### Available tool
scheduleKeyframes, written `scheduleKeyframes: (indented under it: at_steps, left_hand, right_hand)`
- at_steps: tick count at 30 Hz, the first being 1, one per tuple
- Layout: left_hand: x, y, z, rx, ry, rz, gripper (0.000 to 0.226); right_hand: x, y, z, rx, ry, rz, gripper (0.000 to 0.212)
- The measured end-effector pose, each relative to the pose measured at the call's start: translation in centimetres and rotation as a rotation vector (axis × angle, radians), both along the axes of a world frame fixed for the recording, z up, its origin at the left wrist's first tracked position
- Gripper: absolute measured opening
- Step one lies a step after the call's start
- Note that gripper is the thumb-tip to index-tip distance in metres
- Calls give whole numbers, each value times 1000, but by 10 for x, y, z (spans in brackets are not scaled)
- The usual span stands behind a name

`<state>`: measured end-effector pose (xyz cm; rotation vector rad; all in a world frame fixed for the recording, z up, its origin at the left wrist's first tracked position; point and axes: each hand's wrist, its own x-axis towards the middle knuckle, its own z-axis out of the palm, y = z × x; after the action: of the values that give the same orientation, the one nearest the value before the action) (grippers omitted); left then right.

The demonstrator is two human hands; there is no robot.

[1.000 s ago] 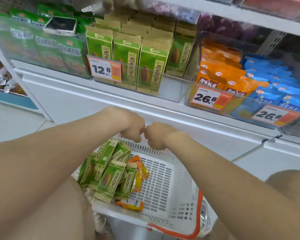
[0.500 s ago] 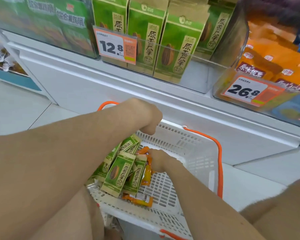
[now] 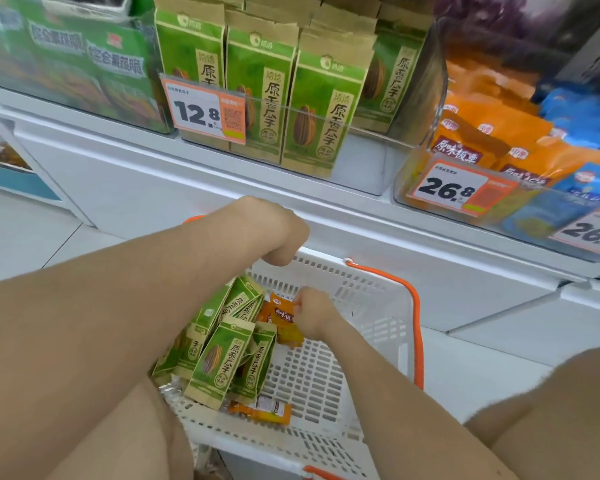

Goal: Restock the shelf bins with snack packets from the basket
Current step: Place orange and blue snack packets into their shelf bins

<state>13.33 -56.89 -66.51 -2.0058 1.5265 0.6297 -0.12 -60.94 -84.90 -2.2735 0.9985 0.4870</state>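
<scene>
One head view looks forward and down, close over the basket [image 3: 378, 306], with the shelf bins [image 3: 361, 161] just beyond.

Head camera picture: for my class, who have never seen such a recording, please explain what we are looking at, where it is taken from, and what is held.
There is no machine here: a person wears a camera on the head, looking down at their own two bare arms. Below is a white basket with orange handles, holding green packets and a few orange ones. The right hand pinches an orange packet inside the basket. The left hand is curled at the basket's far rim; whether it grips anything is hidden. Above, clear shelf bins hold matching green packets, priced 12.8, and orange and blue ones, priced 26.8.
</scene>
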Motion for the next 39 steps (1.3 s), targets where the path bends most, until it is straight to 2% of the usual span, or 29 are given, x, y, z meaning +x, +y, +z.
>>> scheduleKeyframes:
  at_steps: [2,5,8,11,13,17,20,25,27,30,32,34,37,39]
  left_hand:
    - [0,5,5,10,-16,13,41]
    - [-1,11,12,0,-50,-10,44]
    - [-5,14,25,-28,-44,-41,56]
    - [-12,16,41,-173,32,-15,29]
    - [-14,15,50,-322,108,37,13]
    - [-26,14,70,-505,414,191,19]
    - [-43,11,87,-681,502,177,17]
    - [-69,-7,105,-1067,422,64,18]
    - [-82,-18,108,-1250,397,77,18]
    - [-99,-34,111,-1438,366,91,20]
    - [-105,-45,110,-1459,294,35,19]
    - [-108,-55,105,-1421,179,-85,21]
    - [-114,-73,97,-1354,93,-235,24]
    - [-119,-83,91,-1307,82,-277,22]
  right_hand:
    - [-6,-8,21,-43,-105,-33,21]
    - [-14,-12,58,-95,-297,-81,41]
    - [-21,-12,102,-169,-503,-131,41]
    - [-30,-12,143,-245,-653,-141,32]
    - [-37,-15,168,-322,-694,-123,29]
    - [-57,-31,212,-434,-690,-45,25]
    - [-72,-42,248,-473,-669,16,24]
    - [-97,-67,305,-591,-638,94,25]
    - [-108,-77,326,-698,-685,43,28]
    - [-123,-92,352,-849,-809,-152,33]
    - [-132,-105,360,-956,-949,-258,27]
    - [-137,-121,362,-1077,-984,-306,21]
    - [-143,-150,355,-1211,-879,-316,17]
    - [-144,-167,345,-1231,-780,-262,21]
